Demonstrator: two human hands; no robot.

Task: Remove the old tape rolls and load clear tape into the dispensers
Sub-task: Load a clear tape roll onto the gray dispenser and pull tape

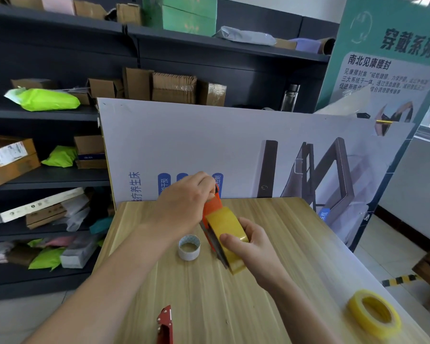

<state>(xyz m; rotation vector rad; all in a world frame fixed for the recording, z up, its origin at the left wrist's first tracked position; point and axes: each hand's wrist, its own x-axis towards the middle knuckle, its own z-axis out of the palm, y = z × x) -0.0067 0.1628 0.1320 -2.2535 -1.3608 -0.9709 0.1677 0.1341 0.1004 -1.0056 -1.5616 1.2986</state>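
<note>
Orange dispenser tilted upright, yellowish tape roll apparently seated in it.

Warm colours on a pale, wood-grained table
The orange dispenser meets a translucent yellow tape roll. Left of the orange dispenser is a white core with a faint grey dotted pattern, nearer the camera a red dispenser, and far to its right a second yellow roll.
</note>
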